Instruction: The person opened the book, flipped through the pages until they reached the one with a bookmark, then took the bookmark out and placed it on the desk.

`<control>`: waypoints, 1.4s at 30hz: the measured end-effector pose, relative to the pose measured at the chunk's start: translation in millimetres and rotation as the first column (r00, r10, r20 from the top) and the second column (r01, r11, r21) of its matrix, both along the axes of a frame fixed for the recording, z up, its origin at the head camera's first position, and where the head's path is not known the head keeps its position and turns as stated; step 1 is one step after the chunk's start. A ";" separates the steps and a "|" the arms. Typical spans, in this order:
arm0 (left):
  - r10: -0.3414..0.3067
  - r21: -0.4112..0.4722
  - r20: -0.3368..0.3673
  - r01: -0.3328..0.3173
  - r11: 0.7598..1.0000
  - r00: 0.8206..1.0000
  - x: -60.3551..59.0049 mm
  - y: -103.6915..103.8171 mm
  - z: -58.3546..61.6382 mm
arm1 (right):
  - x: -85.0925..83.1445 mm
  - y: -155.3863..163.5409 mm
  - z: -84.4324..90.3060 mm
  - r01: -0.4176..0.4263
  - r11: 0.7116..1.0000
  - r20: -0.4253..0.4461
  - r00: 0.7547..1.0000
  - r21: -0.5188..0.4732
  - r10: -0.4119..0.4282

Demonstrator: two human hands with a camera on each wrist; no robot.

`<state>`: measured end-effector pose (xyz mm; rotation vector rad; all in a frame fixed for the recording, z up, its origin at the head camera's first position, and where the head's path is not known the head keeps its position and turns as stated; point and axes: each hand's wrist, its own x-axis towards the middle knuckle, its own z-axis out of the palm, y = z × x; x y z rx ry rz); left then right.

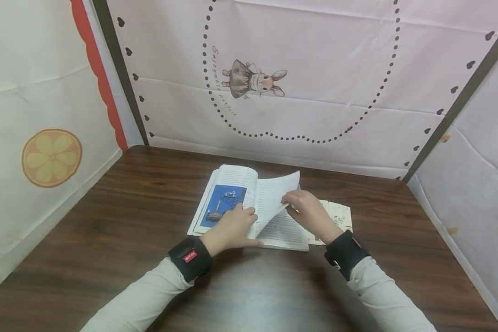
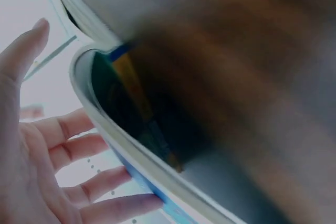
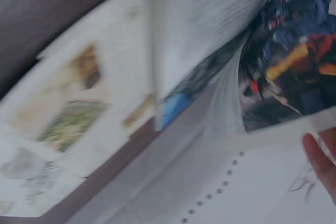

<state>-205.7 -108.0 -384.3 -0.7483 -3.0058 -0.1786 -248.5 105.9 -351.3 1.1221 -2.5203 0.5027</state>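
Observation:
An open book (image 1: 288, 233) lies on the table, its left page showing a blue picture (image 1: 222, 205). My left hand (image 1: 232, 228) rests on the left page near the spine, fingers spread and thumb at the lower edge. In the left wrist view the fingers of that hand (image 2: 68, 171) lie straight against the curved pages. With my right hand (image 1: 307, 212) I pinch the outer edge of a lifted page (image 1: 275, 193), which bends up from the spine. A colour picture (image 3: 294, 56) shows on a page in the right wrist view, beside the fingertips (image 3: 315, 153).
Cream paper with small printed pictures (image 1: 339, 214) sticks out from the book's right side, under my right wrist. The dark wooden table (image 1: 149, 193) is bordered by a printed cloth (image 1: 307, 101) at the back and cloth sides left and right.

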 end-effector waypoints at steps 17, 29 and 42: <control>0.120 0.213 0.120 -0.144 0.966 0.985 -4.7 -5.2 18.6 | 5.8 -0.6 2.2 0.121 0.993 0.226 0.967 0.016 -0.121; 0.385 0.554 0.165 -0.408 0.726 0.908 -16.7 -49.2 16.4 | 2.3 17.1 -26.3 -0.105 0.881 0.508 0.845 0.461 -0.165; -0.102 -0.049 -0.049 0.100 0.994 0.994 -2.3 -44.3 10.6 | -9.3 20.6 -21.9 -0.150 0.860 0.530 0.834 0.488 -0.156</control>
